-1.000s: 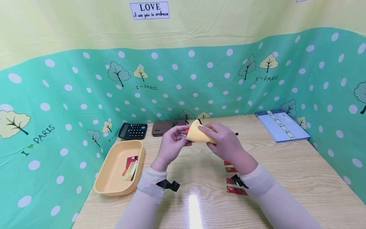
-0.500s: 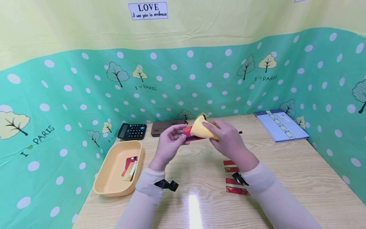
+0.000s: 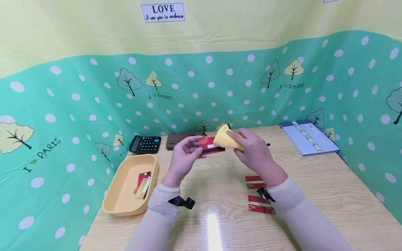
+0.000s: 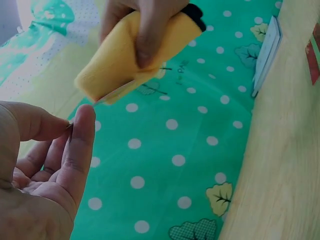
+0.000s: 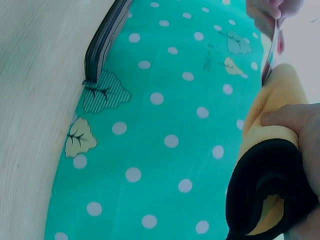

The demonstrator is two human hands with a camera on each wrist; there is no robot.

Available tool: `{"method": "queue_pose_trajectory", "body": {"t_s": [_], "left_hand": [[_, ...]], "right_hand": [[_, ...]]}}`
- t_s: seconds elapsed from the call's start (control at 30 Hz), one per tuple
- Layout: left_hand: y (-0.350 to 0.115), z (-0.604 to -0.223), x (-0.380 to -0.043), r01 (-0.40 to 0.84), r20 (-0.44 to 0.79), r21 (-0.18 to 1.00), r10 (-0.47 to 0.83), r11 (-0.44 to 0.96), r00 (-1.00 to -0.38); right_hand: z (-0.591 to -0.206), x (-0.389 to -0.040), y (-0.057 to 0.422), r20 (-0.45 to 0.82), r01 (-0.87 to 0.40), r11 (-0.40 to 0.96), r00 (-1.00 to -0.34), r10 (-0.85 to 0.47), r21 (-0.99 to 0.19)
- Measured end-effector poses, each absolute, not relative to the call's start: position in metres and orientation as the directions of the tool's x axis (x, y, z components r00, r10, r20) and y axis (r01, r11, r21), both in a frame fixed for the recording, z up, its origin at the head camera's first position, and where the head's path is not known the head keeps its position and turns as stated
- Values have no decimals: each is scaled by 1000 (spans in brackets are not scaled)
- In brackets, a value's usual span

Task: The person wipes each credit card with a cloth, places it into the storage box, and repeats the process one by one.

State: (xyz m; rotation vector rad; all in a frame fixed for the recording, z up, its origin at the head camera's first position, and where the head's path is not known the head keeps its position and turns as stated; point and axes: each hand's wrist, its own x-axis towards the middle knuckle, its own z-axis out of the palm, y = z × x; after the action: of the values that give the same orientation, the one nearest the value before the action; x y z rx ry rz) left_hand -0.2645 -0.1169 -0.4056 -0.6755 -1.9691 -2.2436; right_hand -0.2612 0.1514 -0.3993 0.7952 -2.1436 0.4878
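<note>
Above the back of the table my left hand (image 3: 184, 156) pinches the left end of a red card (image 3: 208, 145) between thumb and fingers. The card shows a white patch and a dark stripe. My right hand (image 3: 252, 151) grips a folded yellow cloth (image 3: 225, 137) with black edging, whose near end lies over the card's right part. In the left wrist view the card looks like a thin edge reaching into the yellow cloth (image 4: 125, 55). From the right wrist view, the rolled cloth (image 5: 280, 95) has its black edge towards the camera.
A yellow basket (image 3: 108, 195) holding several cards stands at the left, with a calculator (image 3: 145, 144) behind it. A brown wallet (image 3: 177, 140) lies at the back. Red cards (image 3: 260, 204) lie near my right forearm, and a blue-white folder (image 3: 309, 137) at the back right.
My right hand with the yellow cloth has moved to the right along the card, so more of its red face shows. My left hand has shifted slightly left, still pinching the card.
</note>
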Motion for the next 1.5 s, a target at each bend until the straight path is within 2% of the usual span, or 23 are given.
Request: {"method": "queue_pose_trajectory", "body": {"t_s": [0.13,0.27,0.57,0.87,1.13,1.5], "left_hand": [[-110,-409,-265,339,372,927,261,-162,-891],[-109,-410,-265,347,373,926,239,-146,-896],[-116,-407,-264,351,382,919,185,-179,-905],[-111,-410,-263,347,389,914,210,-210,-897],[-116,-407,-262,369,403,911,206,-187,-892],[-119,-406,-263,328,368,921,186,-212,-911]], "right_hand": [[-400,-258,145,787,-707,705,-466,-404,-57],[-401,-256,140,778,-729,683,-451,-437,-40],[-397,-258,150,767,-680,728,-513,-386,-88],[-404,-254,136,784,-738,674,-436,-442,-30],[-401,-259,146,779,-711,698,-480,-403,-77],[-393,-267,170,773,-659,737,-544,-327,-152]]}}
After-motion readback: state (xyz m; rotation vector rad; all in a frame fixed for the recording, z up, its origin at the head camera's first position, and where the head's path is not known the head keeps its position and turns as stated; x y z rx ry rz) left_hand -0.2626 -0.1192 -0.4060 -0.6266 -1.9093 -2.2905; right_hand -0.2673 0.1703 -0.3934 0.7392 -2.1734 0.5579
